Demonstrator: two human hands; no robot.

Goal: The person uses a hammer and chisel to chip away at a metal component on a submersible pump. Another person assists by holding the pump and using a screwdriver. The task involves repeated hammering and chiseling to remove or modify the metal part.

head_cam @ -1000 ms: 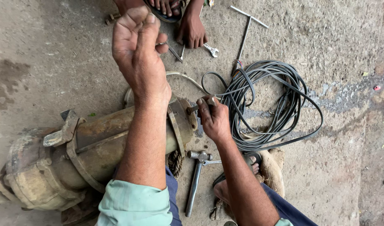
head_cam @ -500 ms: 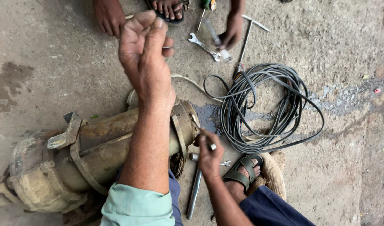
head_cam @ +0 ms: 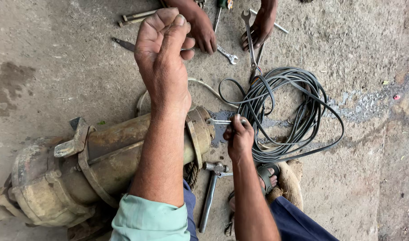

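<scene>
Right hand (head_cam: 239, 136) is closed around a small spanner (head_cam: 220, 121) set against the flange end of the rusty pump (head_cam: 115, 151) lying on the concrete. Left hand (head_cam: 162, 58) is raised, fingers bunched; can't tell if it's pinching anything. A hammer (head_cam: 211, 189) lies below, its handle partly behind the knee. 2 other hands (head_cam: 202, 29) up top are cut off.

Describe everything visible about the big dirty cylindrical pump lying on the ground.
The big mud-caked cylindrical metal pump lies on its side on the concrete floor, its flanged end pointing right. It looks like rusty, tan-brown cast metal, with a raised band, a lug on top and a bulkier housing at the left. The left forearm crosses over it; the right hand holds a small silver spanner at the flange.
</scene>
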